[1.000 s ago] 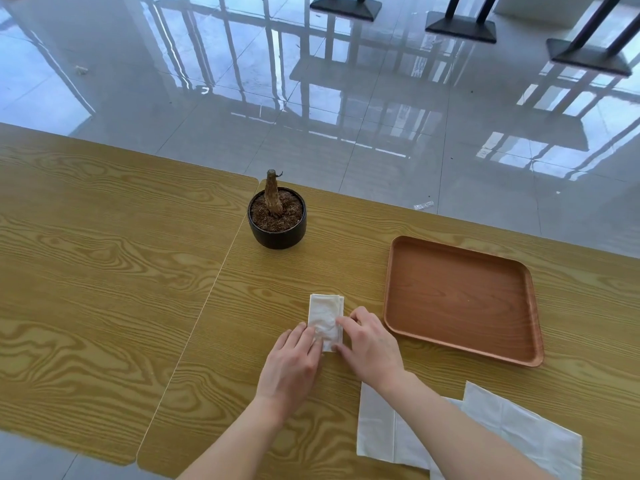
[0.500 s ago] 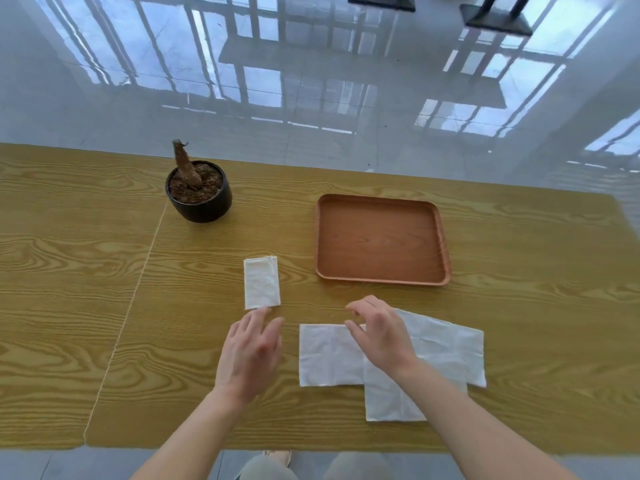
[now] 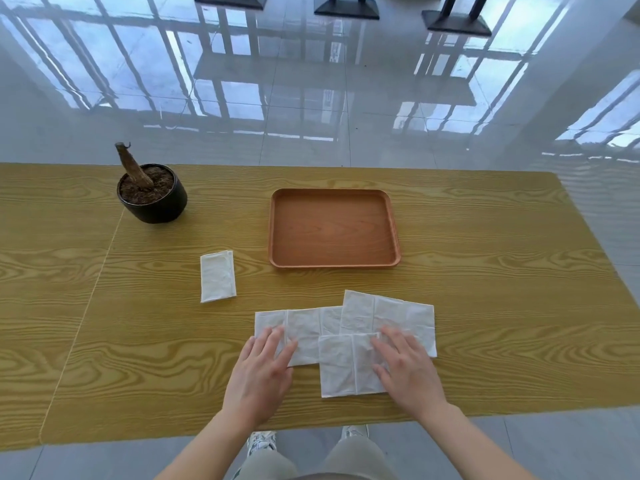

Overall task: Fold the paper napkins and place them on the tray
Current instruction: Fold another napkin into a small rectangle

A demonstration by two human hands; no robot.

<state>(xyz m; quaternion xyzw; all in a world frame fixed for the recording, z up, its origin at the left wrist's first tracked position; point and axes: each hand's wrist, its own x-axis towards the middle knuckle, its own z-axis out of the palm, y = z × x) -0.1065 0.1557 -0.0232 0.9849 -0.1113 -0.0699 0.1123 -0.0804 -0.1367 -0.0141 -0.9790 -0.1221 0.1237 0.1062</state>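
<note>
Left of the tray (image 3: 333, 192), one folded napkin (image 3: 218, 276) (soil-filled pot (image 3: 162, 210) beyond).

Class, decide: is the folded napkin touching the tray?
Apart. The head view shows a strip of bare table between the folded napkin and the left rim of the tray.

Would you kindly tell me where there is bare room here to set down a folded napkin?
The brown rectangular wooden tray is bare inside. The wood-grain table lies bare right of the tray and left of the small folded white napkin. The near middle is crowded: overlapping unfolded white napkins under the left hand and right hand.
</note>
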